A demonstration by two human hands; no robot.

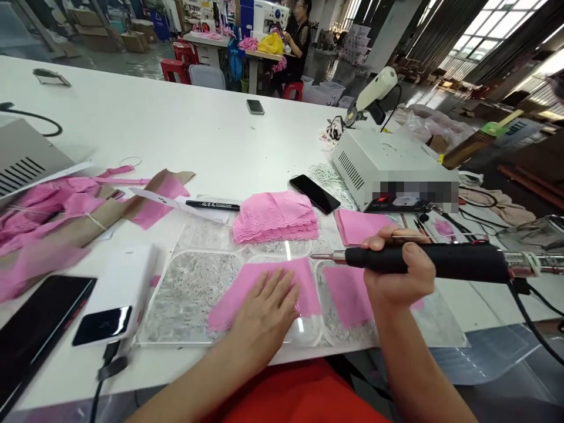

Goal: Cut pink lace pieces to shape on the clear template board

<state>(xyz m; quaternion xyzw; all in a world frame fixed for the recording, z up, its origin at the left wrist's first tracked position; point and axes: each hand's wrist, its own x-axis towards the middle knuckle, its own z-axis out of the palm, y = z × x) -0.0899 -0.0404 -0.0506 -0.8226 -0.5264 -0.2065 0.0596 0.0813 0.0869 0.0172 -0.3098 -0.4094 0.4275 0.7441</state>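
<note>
My left hand (267, 308) lies flat, fingers spread, on a pink fabric piece (308, 288) over a clear plastic template (176, 299) with rounded outlines. In my right hand (408, 270) is a black-handled tool like an ultrasonic cutter (462, 261), fingers wrapped round its grip. Its thin metal tip points left, close to the fabric's upper right corner; whether it touches cannot be made out. A second pink piece (348, 296) lies on the template, partly behind my right wrist. Behind my left hand sits a stack of pink lace-edged pieces (275, 217).
A grey control box (388, 164) stands at right, cables trailing toward the tool. Phones (315, 194), a black marker (211, 205), a white power bank (118, 294) and a pink fabric heap (57, 211) lie around the template. Beyond the table, a person (299, 47) sits at a sewing machine.
</note>
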